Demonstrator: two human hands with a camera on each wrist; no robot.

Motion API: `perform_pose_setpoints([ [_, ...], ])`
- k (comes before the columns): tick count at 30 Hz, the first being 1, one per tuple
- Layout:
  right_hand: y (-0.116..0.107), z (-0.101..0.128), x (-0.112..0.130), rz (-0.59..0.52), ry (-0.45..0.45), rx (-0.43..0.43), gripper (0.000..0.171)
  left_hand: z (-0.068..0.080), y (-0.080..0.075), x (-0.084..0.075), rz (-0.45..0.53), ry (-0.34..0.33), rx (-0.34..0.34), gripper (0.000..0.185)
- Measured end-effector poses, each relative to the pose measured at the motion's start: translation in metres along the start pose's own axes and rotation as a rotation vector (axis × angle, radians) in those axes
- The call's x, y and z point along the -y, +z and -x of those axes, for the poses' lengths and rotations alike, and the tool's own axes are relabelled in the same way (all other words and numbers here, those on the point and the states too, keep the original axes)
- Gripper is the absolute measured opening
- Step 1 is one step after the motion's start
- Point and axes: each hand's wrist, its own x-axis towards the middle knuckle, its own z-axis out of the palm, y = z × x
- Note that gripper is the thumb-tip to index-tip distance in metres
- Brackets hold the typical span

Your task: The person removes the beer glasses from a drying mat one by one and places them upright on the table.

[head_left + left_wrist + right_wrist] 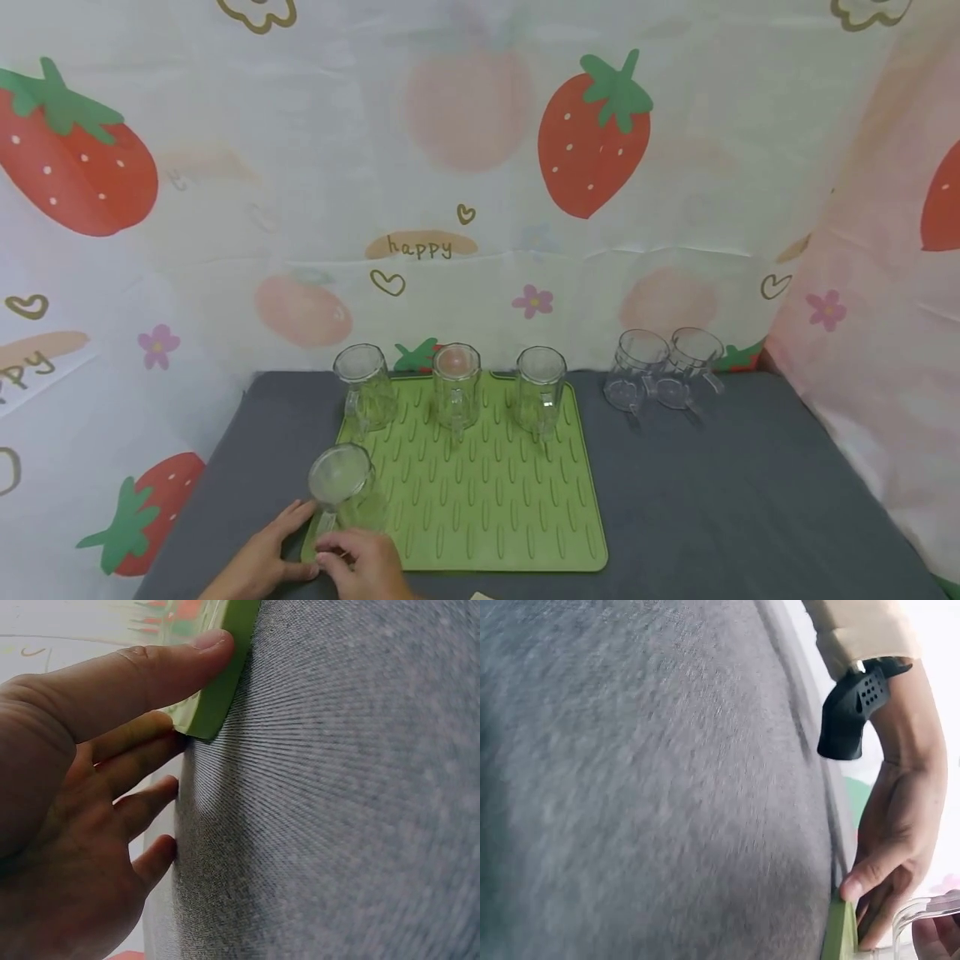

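Note:
At the near left of a green ridged mat (pixel 480 533) stands a clear glass mug (pixel 348 487), its handle toward me. My right hand (pixel 367 567) holds that handle with curled fingers; in the right wrist view the fingertips (pixel 937 937) show behind the handle (pixel 922 909). My left hand (pixel 258 554) rests at the mat's near left corner. Seen from the left wrist, its straight thumb (pixel 142 675) presses the mat's front edge (pixel 225 682), while the other fingers extend along the left side.
Along the mat's back edge stand a left mug (pixel 371 400), a middle mug (pixel 459 396) and a right mug (pixel 540 396). Two more glass mugs (pixel 637 367) stand close together on the grey cloth (pixel 720 500) at right. A strawberry-printed curtain (pixel 450 150) hangs behind.

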Motion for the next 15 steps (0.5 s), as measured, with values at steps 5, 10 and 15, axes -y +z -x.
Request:
perform_pose_setpoints([
  [5, -0.009, 0.003, -0.003, 0.040, -0.046, 0.025, 0.018, 0.000, 0.000, -0.001, 0.002, -0.005, -0.007, 0.094],
  [10, -0.015, 0.005, -0.002, -0.020, -0.004, 0.048, 0.018, -0.002, -0.001, -0.002, 0.000, -0.011, -0.003, 0.094],
  [15, -0.013, 0.007, -0.004, 0.025, -0.026, 0.011, 0.014, -0.003, 0.000, -0.002, -0.008, -0.022, 0.003, 0.093],
])
